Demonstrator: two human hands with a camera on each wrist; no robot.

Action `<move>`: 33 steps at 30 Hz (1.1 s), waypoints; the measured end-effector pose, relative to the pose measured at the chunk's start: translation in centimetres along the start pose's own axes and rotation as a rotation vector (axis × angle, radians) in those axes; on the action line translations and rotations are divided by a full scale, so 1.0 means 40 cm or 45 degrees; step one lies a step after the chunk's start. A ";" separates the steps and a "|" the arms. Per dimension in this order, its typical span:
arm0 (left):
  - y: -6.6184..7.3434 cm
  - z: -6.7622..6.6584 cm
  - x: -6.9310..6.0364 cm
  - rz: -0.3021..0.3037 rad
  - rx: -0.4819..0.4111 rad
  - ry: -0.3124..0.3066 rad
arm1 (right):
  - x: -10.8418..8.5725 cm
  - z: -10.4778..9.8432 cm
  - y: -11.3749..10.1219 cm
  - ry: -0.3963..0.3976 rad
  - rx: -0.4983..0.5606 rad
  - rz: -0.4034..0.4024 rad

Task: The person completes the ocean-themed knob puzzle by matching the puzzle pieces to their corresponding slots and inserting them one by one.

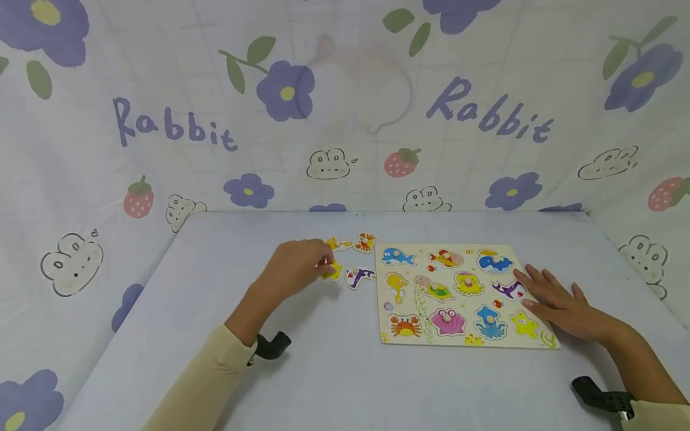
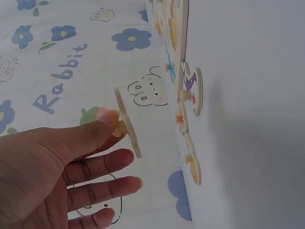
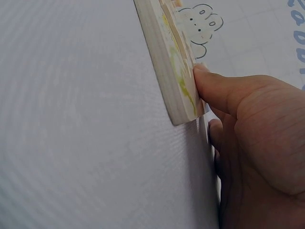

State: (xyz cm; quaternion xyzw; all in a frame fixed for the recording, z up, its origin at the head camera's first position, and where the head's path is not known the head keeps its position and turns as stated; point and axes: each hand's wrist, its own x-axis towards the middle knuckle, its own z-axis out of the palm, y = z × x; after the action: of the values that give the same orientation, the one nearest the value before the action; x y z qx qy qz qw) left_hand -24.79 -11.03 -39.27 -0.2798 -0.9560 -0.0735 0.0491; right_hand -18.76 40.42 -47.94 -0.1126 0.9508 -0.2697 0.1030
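Note:
My left hand (image 1: 296, 266) pinches a small yellow star-shaped puzzle piece (image 1: 335, 270) by its knob, between thumb and forefinger. In the left wrist view, that piece (image 2: 129, 125) is seen edge-on, off the table, with the other fingers spread below it. Close by on the table lie a purple-and-white sea-animal piece (image 1: 357, 277), a crab piece (image 1: 365, 242) and a yellow-orange piece (image 1: 341, 244). My right hand (image 1: 571, 311) rests at the right edge of the wooden sea-animal puzzle board (image 1: 469, 345), fingers extended. Its thumb (image 3: 217, 88) touches the board near the corner.
The board lies flat on the white tabletop (image 1: 323, 383), bearing several colourful sea animals, such as a turtle (image 1: 439, 291) and a pink shell (image 1: 448, 323). A patterned curtain (image 1: 345, 120) stands behind the table. Each wrist wears a black mount (image 1: 274, 345).

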 end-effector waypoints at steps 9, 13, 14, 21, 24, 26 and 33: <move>0.062 0.033 0.031 0.068 0.020 -0.047 | 0.003 -0.002 -0.005 0.003 0.005 -0.003; 0.118 0.050 0.057 0.175 0.050 -0.079 | 0.001 0.002 0.000 0.012 0.002 -0.006; 0.134 0.053 0.063 0.200 0.061 -0.087 | 0.000 0.002 0.001 0.014 0.001 -0.008; 0.237 0.066 0.111 0.317 0.140 -0.161 | -0.004 -0.003 0.000 0.016 -0.005 -0.001; 0.278 0.072 0.133 0.356 0.167 -0.185 | -0.006 -0.004 -0.003 0.012 0.012 0.002; 0.304 0.081 0.147 0.387 0.184 -0.193 | -0.006 -0.004 -0.005 0.008 0.022 0.003; 0.398 0.116 0.200 0.490 0.177 -0.193 | -0.003 -0.003 -0.005 0.016 -0.001 0.011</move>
State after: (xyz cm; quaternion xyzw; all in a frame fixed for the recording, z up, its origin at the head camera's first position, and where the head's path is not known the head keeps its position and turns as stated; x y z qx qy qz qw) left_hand -23.10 7.22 -40.96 -0.4580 -0.8886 0.0246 0.0092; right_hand -18.64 40.35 -47.71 -0.1067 0.9520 -0.2696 0.0982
